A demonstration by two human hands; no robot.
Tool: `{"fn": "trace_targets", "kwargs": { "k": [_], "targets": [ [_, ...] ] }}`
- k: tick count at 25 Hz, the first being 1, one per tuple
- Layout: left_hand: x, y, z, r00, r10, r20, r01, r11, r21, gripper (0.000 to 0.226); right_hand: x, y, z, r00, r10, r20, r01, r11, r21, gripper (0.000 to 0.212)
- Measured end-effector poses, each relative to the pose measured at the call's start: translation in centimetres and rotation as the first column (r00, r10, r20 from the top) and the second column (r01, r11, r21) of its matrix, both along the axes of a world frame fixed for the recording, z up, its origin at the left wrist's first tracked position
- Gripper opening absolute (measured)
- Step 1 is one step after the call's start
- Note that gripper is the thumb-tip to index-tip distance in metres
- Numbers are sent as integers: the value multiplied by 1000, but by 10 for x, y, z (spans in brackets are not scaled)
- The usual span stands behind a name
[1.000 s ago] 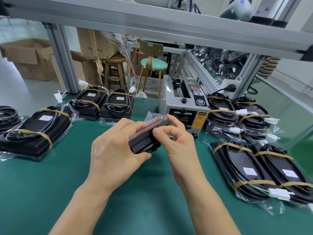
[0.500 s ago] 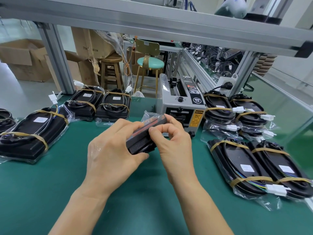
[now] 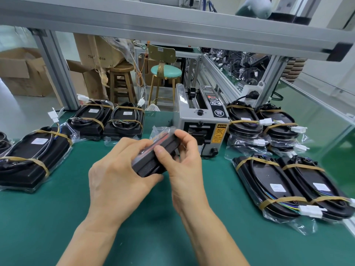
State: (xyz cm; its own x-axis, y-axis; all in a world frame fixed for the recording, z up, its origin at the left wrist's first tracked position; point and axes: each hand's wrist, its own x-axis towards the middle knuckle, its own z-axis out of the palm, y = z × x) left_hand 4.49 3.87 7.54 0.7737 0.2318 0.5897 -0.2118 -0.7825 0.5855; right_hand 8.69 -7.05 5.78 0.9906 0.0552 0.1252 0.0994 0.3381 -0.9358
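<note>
Both hands hold one black block just above the green mat, directly in front of the grey tape dispenser. The block is rectangular, tilted, with a fine ribbed or mesh texture on its near side; a red strip runs along its top face under clear film, which crinkles loose at the far end. The left hand grips the near end, fingers curled over the top and thumb beneath; its fingertips are hidden behind the block. The right hand pinches the far end, thumb on the near side, forefinger hooked over the corner. The block's underside and far face cannot be seen.

Black moulded units lie right of the hands, oval, glossy, bagged in clear plastic and bound with tan bands, with white connectors on coloured wires. Similar units lie to the left, the outermost cut off by the frame edge. Label print on all is unreadable. The dispenser carries a yellow caution sticker, its text too small to make out.
</note>
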Motion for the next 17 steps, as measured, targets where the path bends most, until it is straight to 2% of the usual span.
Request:
{"fn": "trace_targets", "kwargs": {
  "k": [3, 6, 10, 14, 17],
  "targets": [
    [-1, 5, 1, 1000, -7, 10, 7, 999, -38, 54, 1, 1, -3, 996, 56, 69, -53, 998, -37, 56],
    [-1, 11, 2, 1000, -18, -6, 18, 997, -70, 56, 6, -4, -1, 984, 113, 138, -102, 991, -83, 53],
    [0, 15, 1, 998, -65, 6, 66, 995, -71, 56, 17, -12, 2, 968, 70, 241, 2, 958, -287, 49],
    [1, 20, 1, 991, -132, 12, 133, 985, -107, 57, 29, -24, 14, 980, 147, 132, -115, 968, -223, 41],
    [1, 19, 1, 990, -144, 10, 144, 981, -127, 57, 27, -25, 17, 977, 190, 99, -159, 953, -258, 42]
  ]
}}
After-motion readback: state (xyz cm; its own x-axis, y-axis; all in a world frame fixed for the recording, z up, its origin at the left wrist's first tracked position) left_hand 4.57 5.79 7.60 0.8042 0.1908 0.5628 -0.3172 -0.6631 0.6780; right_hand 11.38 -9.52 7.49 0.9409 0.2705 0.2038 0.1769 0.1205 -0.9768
